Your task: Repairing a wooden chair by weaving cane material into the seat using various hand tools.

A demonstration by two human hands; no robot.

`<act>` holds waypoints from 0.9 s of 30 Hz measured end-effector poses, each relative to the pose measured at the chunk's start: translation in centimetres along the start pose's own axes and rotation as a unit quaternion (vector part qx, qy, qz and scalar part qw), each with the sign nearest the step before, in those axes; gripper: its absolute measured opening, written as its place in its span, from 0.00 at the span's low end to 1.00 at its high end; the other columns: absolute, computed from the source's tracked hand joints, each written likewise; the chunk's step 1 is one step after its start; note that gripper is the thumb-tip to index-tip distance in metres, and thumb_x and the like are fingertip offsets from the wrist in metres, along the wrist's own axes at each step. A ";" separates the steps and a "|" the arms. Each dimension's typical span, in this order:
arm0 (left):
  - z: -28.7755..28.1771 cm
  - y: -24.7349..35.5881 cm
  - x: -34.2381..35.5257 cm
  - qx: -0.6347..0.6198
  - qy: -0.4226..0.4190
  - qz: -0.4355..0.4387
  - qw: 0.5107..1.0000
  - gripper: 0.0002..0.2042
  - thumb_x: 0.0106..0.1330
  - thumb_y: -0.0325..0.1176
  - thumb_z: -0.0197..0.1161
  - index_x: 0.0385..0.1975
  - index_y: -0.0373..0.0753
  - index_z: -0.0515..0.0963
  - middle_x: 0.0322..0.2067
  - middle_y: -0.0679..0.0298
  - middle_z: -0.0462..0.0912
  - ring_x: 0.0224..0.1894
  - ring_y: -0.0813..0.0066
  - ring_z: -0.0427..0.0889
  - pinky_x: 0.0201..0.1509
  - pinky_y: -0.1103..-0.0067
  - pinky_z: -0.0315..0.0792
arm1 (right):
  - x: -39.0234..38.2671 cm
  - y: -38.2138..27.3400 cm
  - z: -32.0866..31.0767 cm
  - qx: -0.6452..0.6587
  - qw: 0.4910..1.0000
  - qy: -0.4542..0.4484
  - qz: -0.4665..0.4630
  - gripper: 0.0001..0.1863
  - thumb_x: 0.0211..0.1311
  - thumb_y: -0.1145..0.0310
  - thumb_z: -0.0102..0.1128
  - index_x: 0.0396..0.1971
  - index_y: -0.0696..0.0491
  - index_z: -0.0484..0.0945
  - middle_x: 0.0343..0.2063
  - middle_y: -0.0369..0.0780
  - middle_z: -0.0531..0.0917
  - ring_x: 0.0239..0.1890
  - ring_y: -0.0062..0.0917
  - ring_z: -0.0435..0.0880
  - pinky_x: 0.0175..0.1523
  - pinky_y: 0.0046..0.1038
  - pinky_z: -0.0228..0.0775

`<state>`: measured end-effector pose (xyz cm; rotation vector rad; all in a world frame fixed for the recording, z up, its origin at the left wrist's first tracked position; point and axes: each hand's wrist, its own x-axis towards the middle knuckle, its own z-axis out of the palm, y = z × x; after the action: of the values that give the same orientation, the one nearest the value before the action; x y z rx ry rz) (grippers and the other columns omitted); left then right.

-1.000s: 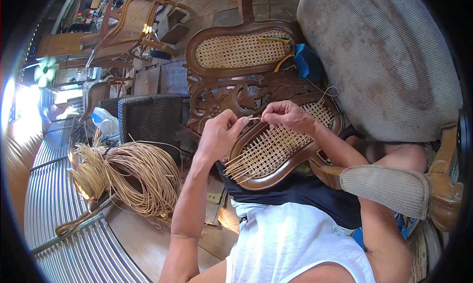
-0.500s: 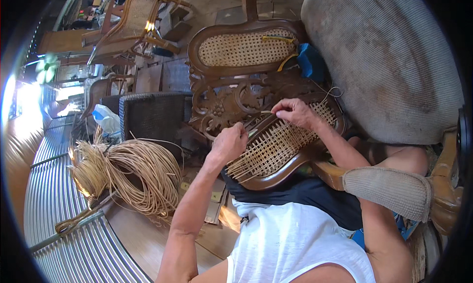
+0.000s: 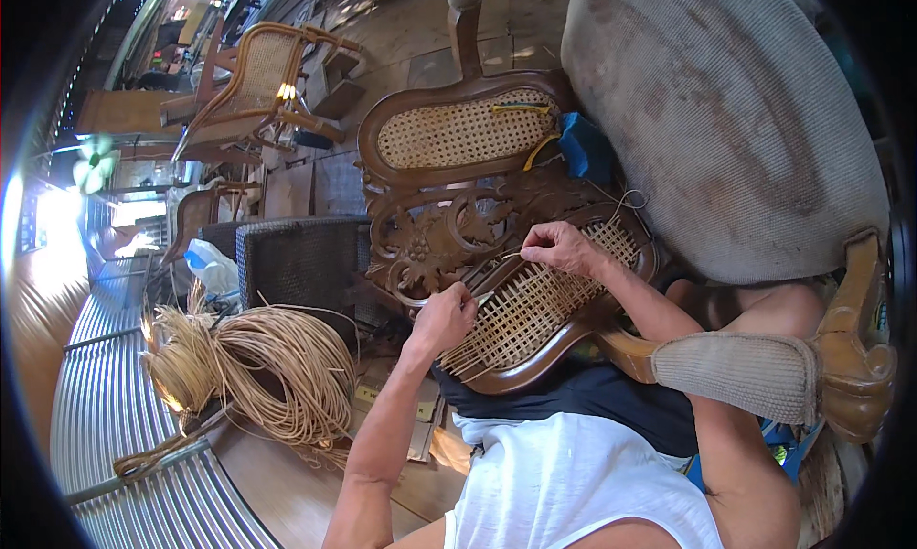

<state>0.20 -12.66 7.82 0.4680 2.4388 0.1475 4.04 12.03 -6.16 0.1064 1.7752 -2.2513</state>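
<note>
A carved brown wooden chair frame lies across my lap, its lower cane panel partly woven, with loose strand ends sticking out along its left side. My right hand hovers at the panel's upper edge, thumb and forefinger pinching a thin cane strand. At the panel's left edge my left hand is closed. A small pale, narrow piece pokes out from its fingertips; its kind does not show. Beyond the openwork carving is a finished oval cane panel.
A large coil of cane lies at left, beside a dark woven seat and a white plastic bag. To the right stands a stained upholstered chair with a padded armrest. A blue object rests on the frame.
The whole view has shifted, so the scene sits slightly lower. Both hands stay near the same part of the panel, the right still pinching the strand.
</note>
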 end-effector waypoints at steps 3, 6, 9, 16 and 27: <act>-0.3 0.6 -0.2 -0.003 0.001 0.001 1.000 0.14 0.70 0.39 0.57 0.42 0.33 0.79 0.34 0.40 0.85 0.43 0.40 0.84 0.49 0.57 0.76 | -0.2 0.5 -0.2 0.004 1.000 -0.006 0.012 0.08 0.64 0.66 0.68 0.34 0.55 0.84 0.27 0.31 0.83 0.30 0.13 0.76 0.37 0.23 0.72; -0.2 0.5 -0.1 -0.013 0.005 -0.007 1.000 0.15 0.69 0.39 0.57 0.41 0.33 0.79 0.35 0.40 0.85 0.43 0.40 0.84 0.49 0.57 0.76 | -0.4 0.0 -0.4 0.005 0.999 0.005 0.033 0.08 0.64 0.66 0.68 0.34 0.56 0.84 0.25 0.31 0.82 0.29 0.12 0.77 0.36 0.20 0.72; -0.5 0.0 -0.1 -0.025 0.004 -0.012 1.000 0.15 0.69 0.40 0.57 0.42 0.33 0.79 0.36 0.40 0.85 0.43 0.40 0.84 0.49 0.57 0.76 | -0.5 -0.6 -0.9 0.094 0.994 -0.016 0.045 0.08 0.65 0.66 0.69 0.35 0.56 0.83 0.25 0.31 0.81 0.27 0.12 0.78 0.34 0.17 0.72; -0.5 -0.5 -0.3 -0.031 -0.001 -0.031 0.999 0.16 0.69 0.41 0.58 0.43 0.34 0.79 0.37 0.41 0.85 0.45 0.40 0.84 0.49 0.57 0.76 | -1.1 -1.7 -1.8 0.371 0.927 -0.059 0.006 0.06 0.68 0.69 0.67 0.39 0.53 0.81 0.27 0.32 0.82 0.29 0.14 0.83 0.42 0.24 0.85; 0.1 -1.2 -0.7 -0.074 0.005 -0.027 0.997 0.15 0.69 0.41 0.59 0.42 0.33 0.79 0.35 0.40 0.85 0.42 0.40 0.84 0.47 0.58 0.76 | -1.0 0.0 -2.4 0.388 0.921 -0.033 0.011 0.02 0.69 0.73 0.65 0.38 0.54 0.81 0.28 0.31 0.82 0.29 0.15 0.83 0.40 0.22 0.82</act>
<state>0.45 -14.08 7.89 0.3359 2.4264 0.3071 4.78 14.55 -6.53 0.1941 0.7461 -2.7555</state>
